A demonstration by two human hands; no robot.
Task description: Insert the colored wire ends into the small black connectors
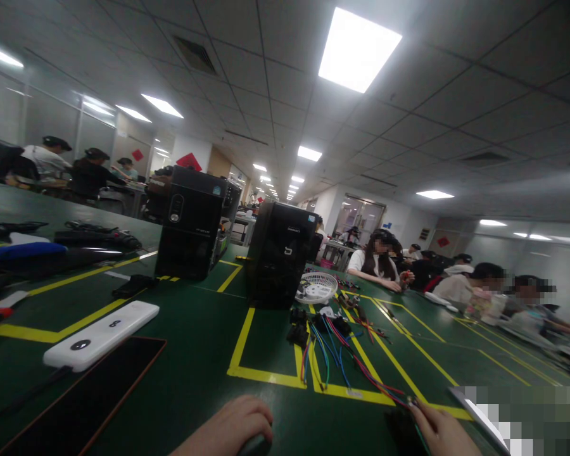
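Observation:
My left hand (237,421) is low in the middle of the head view, its fingers curled. A dark rounded edge shows beneath them, and I cannot make out what it is. At the lower right, my right hand (443,432) has its thumb and fingers closed at the end of red and blue wires (377,380), with a small shiny piece at the fingertips. A blurred black object (401,430) lies beside that hand. The wires run back to a bundle with black connectors (298,328) on the green table (194,380).
Two black computer towers (190,228) (280,259) stand ahead, a white basket (318,288) by the right one. On the left lie a white power strip (104,335), a dark flat panel (90,392) and a blue-handled tool (23,253). Several people sit around.

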